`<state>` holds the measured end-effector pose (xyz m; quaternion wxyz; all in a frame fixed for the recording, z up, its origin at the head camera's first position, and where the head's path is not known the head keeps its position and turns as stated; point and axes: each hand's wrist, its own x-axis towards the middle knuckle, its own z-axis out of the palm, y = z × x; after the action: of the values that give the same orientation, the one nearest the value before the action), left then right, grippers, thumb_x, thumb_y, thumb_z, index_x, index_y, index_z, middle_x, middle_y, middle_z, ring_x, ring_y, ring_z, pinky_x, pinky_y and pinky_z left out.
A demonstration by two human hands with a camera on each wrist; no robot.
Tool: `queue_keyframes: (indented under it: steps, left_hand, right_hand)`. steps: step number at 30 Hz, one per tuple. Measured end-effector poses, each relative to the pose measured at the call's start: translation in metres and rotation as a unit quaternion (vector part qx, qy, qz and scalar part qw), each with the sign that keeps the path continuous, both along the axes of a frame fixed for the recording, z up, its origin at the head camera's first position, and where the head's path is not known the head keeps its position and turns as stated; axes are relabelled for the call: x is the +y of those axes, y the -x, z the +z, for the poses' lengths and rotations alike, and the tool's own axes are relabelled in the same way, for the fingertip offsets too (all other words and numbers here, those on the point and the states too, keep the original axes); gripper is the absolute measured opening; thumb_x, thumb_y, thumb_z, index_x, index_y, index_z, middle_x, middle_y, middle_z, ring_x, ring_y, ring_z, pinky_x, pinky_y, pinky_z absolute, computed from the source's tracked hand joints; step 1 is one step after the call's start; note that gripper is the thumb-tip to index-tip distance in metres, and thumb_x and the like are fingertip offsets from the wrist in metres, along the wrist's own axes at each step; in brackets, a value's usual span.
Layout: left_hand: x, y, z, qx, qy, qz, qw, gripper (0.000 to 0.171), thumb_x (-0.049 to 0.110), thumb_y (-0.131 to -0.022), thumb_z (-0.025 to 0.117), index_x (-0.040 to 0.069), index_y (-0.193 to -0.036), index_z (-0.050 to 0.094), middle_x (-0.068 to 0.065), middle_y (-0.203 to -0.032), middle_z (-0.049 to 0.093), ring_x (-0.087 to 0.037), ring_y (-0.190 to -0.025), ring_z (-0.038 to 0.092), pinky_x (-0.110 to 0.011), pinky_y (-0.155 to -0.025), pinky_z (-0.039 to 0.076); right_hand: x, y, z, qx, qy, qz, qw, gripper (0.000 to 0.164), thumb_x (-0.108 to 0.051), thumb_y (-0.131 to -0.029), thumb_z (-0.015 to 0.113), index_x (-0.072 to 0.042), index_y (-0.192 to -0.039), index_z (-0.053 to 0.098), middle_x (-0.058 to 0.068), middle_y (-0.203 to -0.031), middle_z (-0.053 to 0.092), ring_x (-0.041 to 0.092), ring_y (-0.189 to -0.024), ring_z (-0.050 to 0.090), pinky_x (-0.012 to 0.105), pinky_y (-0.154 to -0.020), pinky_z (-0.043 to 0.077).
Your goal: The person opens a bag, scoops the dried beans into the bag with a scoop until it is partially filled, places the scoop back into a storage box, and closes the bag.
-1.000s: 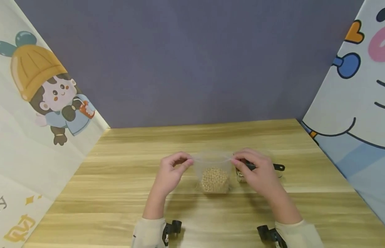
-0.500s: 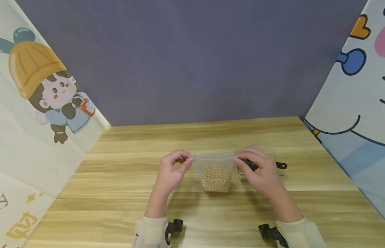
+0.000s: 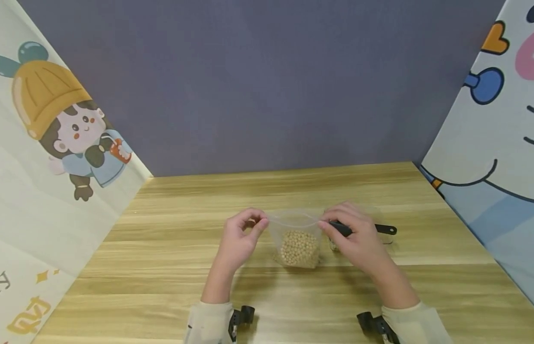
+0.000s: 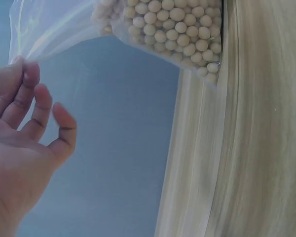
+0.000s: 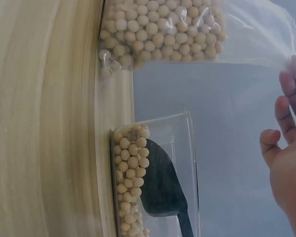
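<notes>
A clear plastic zip bag (image 3: 299,246) holding many pale round beans stands upright on the table, its lower part full and its top stretched between my hands. My left hand (image 3: 238,239) pinches the left corner of the mouth between thumb and forefinger, other fingers loosely bent. With the same pinch my right hand (image 3: 354,234) holds the right corner. The mouth shows a narrow gap in the head view. Behind my right hand is a clear container (image 5: 190,148) with more beans (image 5: 130,168) and a black scoop (image 5: 163,185) lying in it.
The wood-grain table (image 3: 163,267) runs back to a dark grey-blue panel (image 3: 271,86). Printed cartoon panels stand at the left and right sides. The scoop's handle sticks out past the container's right side.
Half a second ago the bag's mouth was drawn straight and flat; now my right hand is slightly further left and the mouth bows apart. Both hands keep their pinch.
</notes>
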<state>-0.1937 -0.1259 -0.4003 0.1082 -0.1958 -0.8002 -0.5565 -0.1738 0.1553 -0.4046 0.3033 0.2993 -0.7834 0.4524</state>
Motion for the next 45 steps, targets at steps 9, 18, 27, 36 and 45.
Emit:
queue_keyframes:
  steps: [9, 18, 27, 36, 45]
  left_hand:
    - [0.0, 0.0, -0.002, 0.132, 0.052, -0.002, 0.9899, 0.006, 0.005, -0.097, 0.074, 0.006, -0.091, 0.072, -0.007, -0.088, 0.072, -0.015, -0.084, 0.061, -0.033, -0.076, 0.054]
    - [0.005, 0.0, 0.0, 0.114, 0.035, -0.044, 0.9918, 0.005, 0.01, -0.099, 0.073, 0.009, -0.096, 0.076, -0.004, -0.093, 0.074, -0.012, -0.09, 0.062, -0.026, -0.083, 0.054]
    - [0.009, -0.002, 0.0, 0.128, 0.05, -0.05, 0.9892, 0.003, 0.007, -0.097, 0.074, 0.009, -0.096, 0.075, -0.006, -0.099, 0.076, -0.017, -0.098, 0.065, -0.03, -0.085, 0.055]
    - [0.021, -0.006, -0.001, 0.116, 0.049, -0.064, 0.99, 0.005, 0.011, -0.097, 0.076, 0.008, -0.099, 0.078, -0.005, -0.104, 0.08, -0.021, -0.104, 0.071, -0.037, -0.1, 0.06]
    - [0.026, -0.008, 0.001, 0.127, 0.042, -0.073, 0.9883, 0.005, 0.011, -0.098, 0.075, 0.006, -0.099, 0.077, -0.007, -0.102, 0.079, -0.022, -0.1, 0.071, -0.036, -0.096, 0.061]
  right_hand:
    - [-0.002, 0.001, -0.003, 0.011, -0.002, -0.012, 1.0, 0.023, 0.012, -0.085, 0.078, -0.01, -0.094, 0.077, 0.005, -0.098, 0.076, 0.016, -0.098, 0.064, 0.016, -0.101, 0.048]
    - [-0.002, 0.002, 0.0, -0.003, -0.004, 0.013, 1.0, 0.024, 0.009, -0.087, 0.078, -0.013, -0.094, 0.076, 0.001, -0.099, 0.076, 0.014, -0.1, 0.064, 0.019, -0.093, 0.051]
    - [-0.003, 0.002, -0.001, -0.025, -0.019, 0.019, 0.999, 0.021, 0.006, -0.09, 0.077, -0.013, -0.096, 0.075, -0.003, -0.101, 0.075, 0.011, -0.099, 0.061, 0.023, -0.09, 0.05]
    - [-0.007, -0.001, 0.0, -0.019, -0.042, 0.022, 0.999, 0.019, 0.008, -0.088, 0.076, -0.009, -0.095, 0.073, -0.002, -0.1, 0.073, 0.01, -0.097, 0.059, 0.025, -0.083, 0.052]
    - [-0.012, 0.002, -0.001, 0.015, -0.059, 0.018, 0.998, 0.018, 0.002, -0.085, 0.079, -0.013, -0.092, 0.075, -0.005, -0.091, 0.073, 0.012, -0.094, 0.058, 0.03, -0.088, 0.044]
